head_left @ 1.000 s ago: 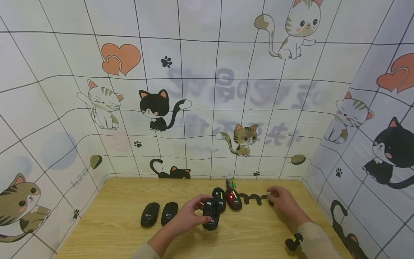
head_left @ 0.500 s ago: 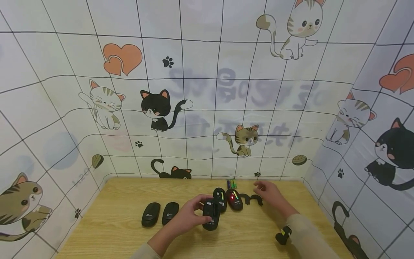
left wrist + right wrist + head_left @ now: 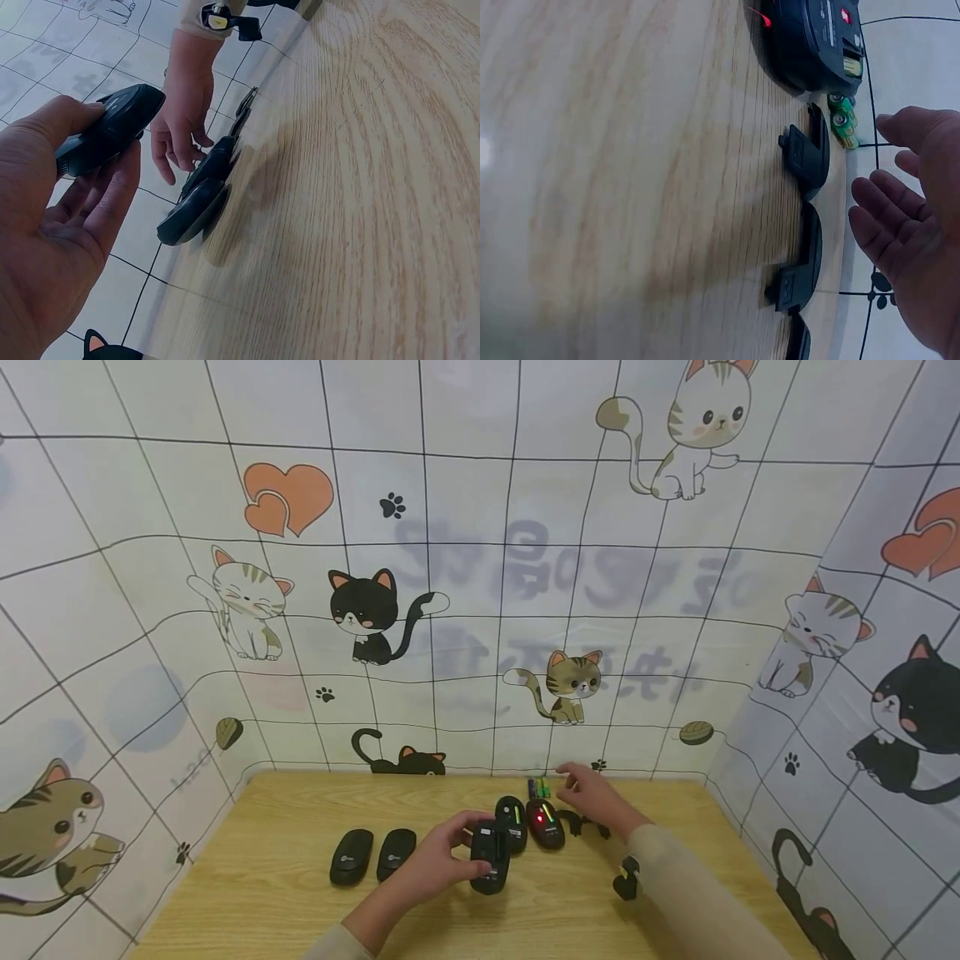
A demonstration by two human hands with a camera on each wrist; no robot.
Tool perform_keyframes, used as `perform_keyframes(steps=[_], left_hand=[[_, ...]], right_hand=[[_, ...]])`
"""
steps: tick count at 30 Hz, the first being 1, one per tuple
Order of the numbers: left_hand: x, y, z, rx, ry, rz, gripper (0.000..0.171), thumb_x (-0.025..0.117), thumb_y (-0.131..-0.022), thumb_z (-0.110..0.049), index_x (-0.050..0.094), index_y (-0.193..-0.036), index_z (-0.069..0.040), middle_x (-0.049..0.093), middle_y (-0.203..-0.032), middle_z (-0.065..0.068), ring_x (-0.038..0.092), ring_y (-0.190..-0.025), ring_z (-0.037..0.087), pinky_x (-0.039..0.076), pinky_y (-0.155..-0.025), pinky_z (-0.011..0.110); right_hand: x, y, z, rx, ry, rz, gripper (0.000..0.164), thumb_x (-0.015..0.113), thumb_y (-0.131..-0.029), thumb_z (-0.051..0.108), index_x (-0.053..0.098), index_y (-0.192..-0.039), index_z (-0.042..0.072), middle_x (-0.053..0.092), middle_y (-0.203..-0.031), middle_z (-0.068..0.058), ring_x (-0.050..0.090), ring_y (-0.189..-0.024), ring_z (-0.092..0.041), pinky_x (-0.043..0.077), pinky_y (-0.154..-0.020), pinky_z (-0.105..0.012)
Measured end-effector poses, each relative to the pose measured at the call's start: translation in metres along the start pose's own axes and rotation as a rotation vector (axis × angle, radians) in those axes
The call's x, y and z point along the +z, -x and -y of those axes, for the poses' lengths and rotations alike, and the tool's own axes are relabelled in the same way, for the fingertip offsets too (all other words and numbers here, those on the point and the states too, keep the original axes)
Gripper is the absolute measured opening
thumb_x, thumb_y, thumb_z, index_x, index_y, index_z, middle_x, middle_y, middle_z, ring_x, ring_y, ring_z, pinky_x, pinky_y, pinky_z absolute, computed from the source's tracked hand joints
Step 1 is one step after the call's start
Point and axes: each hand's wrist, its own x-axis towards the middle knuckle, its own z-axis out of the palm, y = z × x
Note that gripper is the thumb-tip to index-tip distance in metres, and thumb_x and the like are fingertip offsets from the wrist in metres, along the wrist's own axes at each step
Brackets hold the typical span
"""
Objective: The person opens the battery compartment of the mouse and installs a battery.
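Observation:
My left hand point(image 3: 438, 860) grips a black computer mouse point(image 3: 491, 858), its underside with a long slot facing up in the head view. The left wrist view shows thumb and fingers on either side of this mouse point(image 3: 120, 124), above the table. My right hand point(image 3: 596, 797), relaxed and holding nothing, hovers near the back edge beside several green and purple-blue batteries point(image 3: 538, 788). Two upturned mice lie between the hands: one with a battery in its slot point(image 3: 512, 824), the other glowing red point(image 3: 545, 823). Black curved battery covers point(image 3: 808, 154) lie under the right hand, in a row.
Two more black mice, an outer one point(image 3: 352, 857) and an inner one point(image 3: 396, 853), rest right side up on the left of the wooden table point(image 3: 285, 810). A cat-patterned sheet point(image 3: 465, 693) rises behind the table. A small black device point(image 3: 626, 878) is on the right sleeve.
My right hand has moved left along the back of the table, from the rightmost cover to near the batteries. The left hand still holds its mouse in place.

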Motion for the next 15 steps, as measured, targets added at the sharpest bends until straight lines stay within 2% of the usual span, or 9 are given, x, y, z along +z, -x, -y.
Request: perform_keyframes(steps=[4, 8, 15], left_hand=[[0.000, 0.001, 0.001, 0.001, 0.004, 0.002, 0.064, 0.086, -0.095, -0.008, 0.061, -0.154, -0.016, 0.061, -0.132, 0.009, 0.067, -0.114, 0.027, 0.066, -0.084, 0.036], [0.000, 0.001, 0.000, -0.001, 0.001, -0.003, 0.064, 0.087, -0.095, -0.008, 0.062, -0.153, -0.019, 0.062, -0.131, 0.008, 0.066, -0.114, 0.027, 0.066, -0.084, 0.036], [0.000, 0.001, -0.001, 0.001, 0.006, -0.010, 0.064, 0.086, -0.095, -0.007, 0.062, -0.153, -0.020, 0.061, -0.130, 0.007, 0.066, -0.113, 0.027, 0.067, -0.083, 0.036]], right_hand=[[0.003, -0.007, 0.004, -0.016, 0.009, 0.022, 0.044, 0.074, -0.107, 0.014, 0.062, -0.147, -0.002, 0.070, -0.114, -0.012, 0.069, -0.100, -0.026, 0.061, -0.079, -0.045], [0.006, -0.012, 0.005, -0.022, 0.024, 0.044, 0.043, 0.073, -0.107, 0.015, 0.063, -0.146, -0.001, 0.071, -0.115, -0.012, 0.069, -0.100, -0.025, 0.061, -0.079, -0.043], [0.009, -0.019, 0.007, -0.053, 0.054, 0.047, 0.041, 0.073, -0.105, 0.011, 0.064, -0.142, -0.003, 0.073, -0.106, -0.010, 0.066, -0.088, -0.019, 0.060, -0.074, -0.041]])
